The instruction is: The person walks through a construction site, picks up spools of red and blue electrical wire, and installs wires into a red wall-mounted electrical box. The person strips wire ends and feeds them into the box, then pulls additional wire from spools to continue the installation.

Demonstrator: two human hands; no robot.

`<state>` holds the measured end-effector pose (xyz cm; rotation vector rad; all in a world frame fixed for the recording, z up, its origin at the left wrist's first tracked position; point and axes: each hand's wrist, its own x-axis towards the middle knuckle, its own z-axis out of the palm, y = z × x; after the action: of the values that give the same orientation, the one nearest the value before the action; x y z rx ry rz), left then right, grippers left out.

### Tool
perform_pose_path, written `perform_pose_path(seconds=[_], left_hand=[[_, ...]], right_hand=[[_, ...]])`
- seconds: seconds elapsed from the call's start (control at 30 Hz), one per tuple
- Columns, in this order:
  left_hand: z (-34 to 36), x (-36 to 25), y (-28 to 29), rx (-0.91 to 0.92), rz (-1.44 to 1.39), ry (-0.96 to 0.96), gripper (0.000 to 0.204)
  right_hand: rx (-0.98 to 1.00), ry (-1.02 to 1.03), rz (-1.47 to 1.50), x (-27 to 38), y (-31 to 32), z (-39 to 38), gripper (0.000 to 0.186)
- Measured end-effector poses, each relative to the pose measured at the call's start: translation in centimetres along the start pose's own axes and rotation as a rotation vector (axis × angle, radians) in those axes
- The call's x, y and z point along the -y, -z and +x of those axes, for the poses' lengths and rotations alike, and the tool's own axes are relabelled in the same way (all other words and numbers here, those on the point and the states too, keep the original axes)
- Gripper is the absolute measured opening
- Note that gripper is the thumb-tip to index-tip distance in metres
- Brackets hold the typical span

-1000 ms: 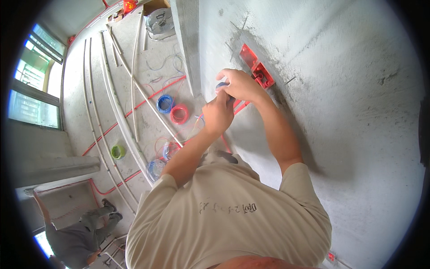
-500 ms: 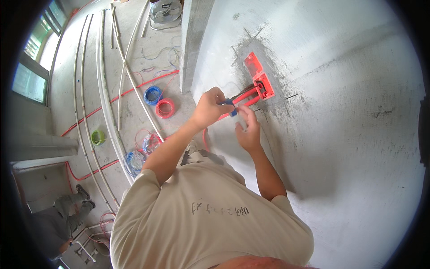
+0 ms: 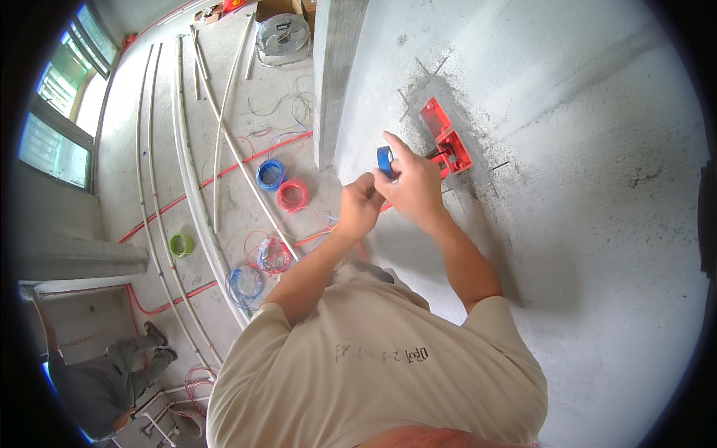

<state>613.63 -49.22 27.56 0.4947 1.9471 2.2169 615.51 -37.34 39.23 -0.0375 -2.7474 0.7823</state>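
Observation:
A roll of blue electrical tape (image 3: pixel 385 161) sits in my right hand (image 3: pixel 417 183), between the thumb and fingers, with the index finger raised beyond it. Just left of it and lower, my left hand (image 3: pixel 360 207) is closed in a pinch close to the right thumb; what its fingertips hold is hidden. Behind my right hand, dark wires and red conduit (image 3: pixel 442 168) come out of a red electrical box (image 3: pixel 458 155) set in the wall. A second red box part (image 3: pixel 435 117) adjoins it above. My right hand covers most of the conduit.
Blue wire coil (image 3: pixel 269 175), red wire coil (image 3: pixel 292 196) and green roll (image 3: pixel 181 244) lie on the concrete floor. Long pale pipes (image 3: pixel 184 149) and red conduit (image 3: pixel 224 170) run across it. A wall edge (image 3: pixel 334 89) juts out ahead. Another person (image 3: pixel 93 384) is at lower left.
My right hand has moved up and left and now has the blue tape roll, which was at my left fingertips. My left hand has dropped lower beside it. The view has shifted slightly.

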Motion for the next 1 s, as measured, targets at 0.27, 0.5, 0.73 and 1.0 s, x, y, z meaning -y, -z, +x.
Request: perform_pose_path(seconds=[0.27, 0.5, 0.73, 1.0], left_hand=[[2.4, -3.1, 0.9, 0.180, -0.309, 0.308, 0.013], [0.6, -2.0, -1.0, 0.013, 0.423, -0.141, 0.016], [-0.6, -0.3, 0.1, -0.012, 0.152, -0.118, 0.009], [1.4, -2.7, 2.1, 0.179, -0.367, 0.383, 0.008]], right_hand=[[-0.020, -0.056, 0.475, -4.4, -1.2, -9.6, 0.064], [0.054, 0.047, -0.189, -3.7, -0.4, 0.3, 0.040], [0.129, -0.056, 0.116, -0.2, -0.1, 1.9, 0.056], [-0.029, 0.075, 0.409, -3.5, -0.5, -9.6, 0.069]])
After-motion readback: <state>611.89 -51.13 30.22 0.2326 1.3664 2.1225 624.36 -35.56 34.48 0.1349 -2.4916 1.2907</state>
